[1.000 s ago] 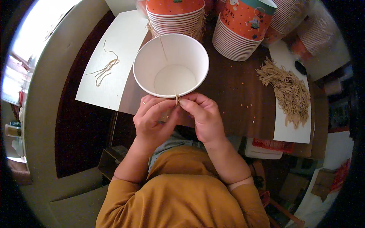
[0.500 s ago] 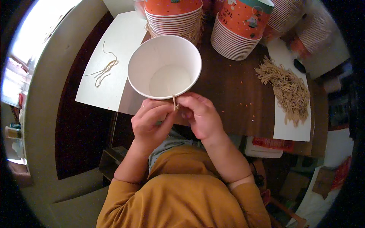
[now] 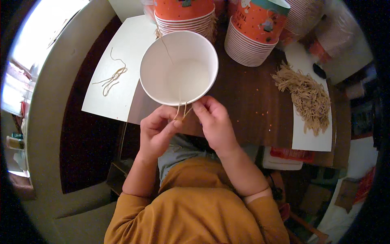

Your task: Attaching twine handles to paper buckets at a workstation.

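A large paper bucket (image 3: 191,79), white inside, faces me with its open mouth. Thin tan string (image 3: 186,109) crosses its near rim, and one strand stretches up across the bucket's inside toward the far rim. My left hand (image 3: 159,129) pinches the string between thumb and finger just below that rim. Close beside it, my right hand (image 3: 214,120) is closed with thumb and finger on the string at the rim's right part. The bucket's outer wall is hidden from here.
Behind stand stacks of orange paper buckets (image 3: 260,24) with white rims. Loose string (image 3: 115,75) lies on a white sheet (image 3: 103,103) at the left. A heap of tan strings (image 3: 306,97) rests on another white sheet (image 3: 310,140) at the right. Small orange specks dot the brown table (image 3: 243,93).
The bucket has shifted slightly right and away from me. My hands have drawn a little apart, and longer string strands now show between them and across the bucket's inside.
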### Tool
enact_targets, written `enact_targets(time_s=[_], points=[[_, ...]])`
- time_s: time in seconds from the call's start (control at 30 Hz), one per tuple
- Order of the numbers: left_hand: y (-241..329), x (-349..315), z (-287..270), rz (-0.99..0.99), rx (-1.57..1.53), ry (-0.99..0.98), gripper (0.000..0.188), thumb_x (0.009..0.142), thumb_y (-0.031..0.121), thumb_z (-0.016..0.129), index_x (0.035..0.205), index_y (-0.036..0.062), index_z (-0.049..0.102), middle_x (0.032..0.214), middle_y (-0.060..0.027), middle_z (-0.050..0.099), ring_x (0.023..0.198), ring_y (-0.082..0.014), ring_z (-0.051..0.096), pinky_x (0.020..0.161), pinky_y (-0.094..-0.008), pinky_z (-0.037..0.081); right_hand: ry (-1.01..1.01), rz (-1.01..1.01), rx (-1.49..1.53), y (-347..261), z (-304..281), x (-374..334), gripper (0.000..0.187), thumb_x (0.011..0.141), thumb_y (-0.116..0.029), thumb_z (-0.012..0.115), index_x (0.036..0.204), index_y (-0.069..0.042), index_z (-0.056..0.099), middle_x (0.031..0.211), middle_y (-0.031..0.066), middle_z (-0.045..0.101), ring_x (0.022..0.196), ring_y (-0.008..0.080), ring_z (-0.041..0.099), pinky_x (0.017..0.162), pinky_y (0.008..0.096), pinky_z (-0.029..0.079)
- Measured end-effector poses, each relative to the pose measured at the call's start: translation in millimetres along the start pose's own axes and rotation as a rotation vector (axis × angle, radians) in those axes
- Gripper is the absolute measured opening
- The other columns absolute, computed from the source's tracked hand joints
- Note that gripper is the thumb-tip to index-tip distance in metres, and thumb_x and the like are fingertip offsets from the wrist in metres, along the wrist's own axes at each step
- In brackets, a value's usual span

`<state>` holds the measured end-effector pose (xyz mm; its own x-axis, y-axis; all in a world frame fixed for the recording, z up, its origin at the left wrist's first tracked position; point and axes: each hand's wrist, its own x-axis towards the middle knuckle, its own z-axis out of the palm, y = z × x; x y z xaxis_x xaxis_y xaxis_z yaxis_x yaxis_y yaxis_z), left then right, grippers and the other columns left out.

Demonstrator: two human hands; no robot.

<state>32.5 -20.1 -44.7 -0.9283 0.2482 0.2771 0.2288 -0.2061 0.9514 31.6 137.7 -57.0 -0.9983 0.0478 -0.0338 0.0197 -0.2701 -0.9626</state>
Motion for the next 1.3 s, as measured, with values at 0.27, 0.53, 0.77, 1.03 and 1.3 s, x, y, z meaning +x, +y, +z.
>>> enact_targets(time_s=[0.27, 0.53, 0.77, 1.03, 1.3], points=[[8.8, 5.2, 1.2, 0.058, -0.01, 0.032, 0.007, 0.086, 0.004, 0.06, 0.09, -0.0023, 0.062, 0.092, -0.0077, 0.062, 0.081, -0.0115, 0.057, 0.073, -0.0224, 0.044, 0.105, -0.959, -0.855, -29.6, 1.5, -17.1, 0.026, 0.073, -0.011, 0.07, 0.097, -0.011, 0.06, 0.096, 0.0048, 0.056, 0.084, 0.0246, 0.055, 0.073, 0.0375, 0.041], [24.2, 3.5, 6.3, 0.286, 0.204, 0.066, 0.005, 0.085, 0.003, 0.062, 0.084, -0.0013, 0.061, 0.088, -0.0064, 0.057, 0.078, -0.0122, 0.053, 0.07, -0.0232, 0.042, -0.036, -1.178, -0.859, -25.1, 2.1, 2.0, 0.022, 0.073, -0.015, 0.07, 0.092, -0.01, 0.059, 0.094, 0.0046, 0.058, 0.082, 0.0239, 0.054, 0.072, 0.039, 0.041], [46.4, 3.2, 2.5, 0.264, -0.005, -0.016, 0.008, 0.086, 0.005, 0.06, 0.082, -0.0019, 0.06, 0.087, -0.0072, 0.056, 0.077, -0.0126, 0.053, 0.066, -0.0221, 0.042, -0.091, -1.168, -1.042, -42.6, -16.5, 2.1, 0.023, 0.066, -0.004, 0.07, 0.085, -0.011, 0.06, 0.089, 0.0031, 0.061, 0.08, 0.0234, 0.058, 0.072, 0.037, 0.043], [60.9, 44.2, -36.0, -0.109, -0.722, -0.055, 0.009, 0.087, 0.014, 0.053, 0.085, 0.0053, 0.056, 0.087, -0.0113, 0.061, 0.083, -0.0203, 0.058, 0.079, -0.0297, 0.045, -0.533, -0.826, -0.856, -80.2, -64.4, 8.9, 0.019, 0.065, 0.003, 0.067, 0.079, -0.009, 0.062, 0.086, 0.0041, 0.064, 0.089, 0.0238, 0.062, 0.084, 0.042, 0.044], [59.5, 69.1, -51.7, -0.155, -0.371, 0.245, 0.017, 0.09, 0.018, 0.055, 0.095, 0.0019, 0.059, 0.063, -0.0011, 0.053, 0.057, -0.0084, 0.048, 0.055, -0.02, 0.036, -0.458, -0.736, -1.306, -128.3, -98.6, -7.6, 0.015, 0.067, -0.007, 0.07, 0.08, -0.011, 0.065, 0.097, 0.0039, 0.061, 0.107, 0.027, 0.055, 0.101, 0.0496, 0.034]])
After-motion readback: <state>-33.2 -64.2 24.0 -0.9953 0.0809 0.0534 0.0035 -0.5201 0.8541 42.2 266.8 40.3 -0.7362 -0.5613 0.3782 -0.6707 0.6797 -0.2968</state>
